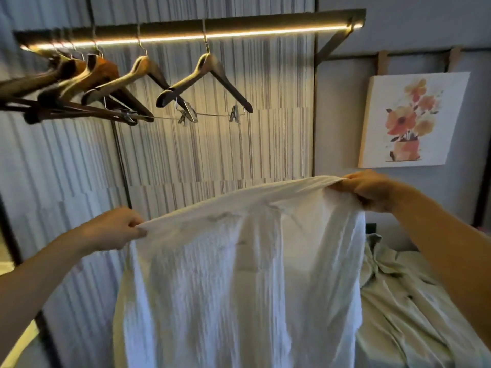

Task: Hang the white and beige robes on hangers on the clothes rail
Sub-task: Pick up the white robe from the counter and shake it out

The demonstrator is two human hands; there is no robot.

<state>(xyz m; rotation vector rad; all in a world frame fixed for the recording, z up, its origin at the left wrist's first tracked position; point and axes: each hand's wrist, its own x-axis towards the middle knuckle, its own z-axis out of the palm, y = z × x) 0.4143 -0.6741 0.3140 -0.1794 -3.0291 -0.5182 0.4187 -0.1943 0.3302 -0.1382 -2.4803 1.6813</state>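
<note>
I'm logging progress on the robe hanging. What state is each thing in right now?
white robe: off any hanger, held up and spread by its top edge
left hand: shut on the robe
right hand: shut on the robe
beige robe: lying crumpled at lower right
nearest hanger: on the rail, bare
clothes rail: light strip lit

Hangers [204,83] are hanging on the rail [186,29]. Below it, the held robe [239,274] is dangling. Another robe [403,301] is lying right of that.
</note>
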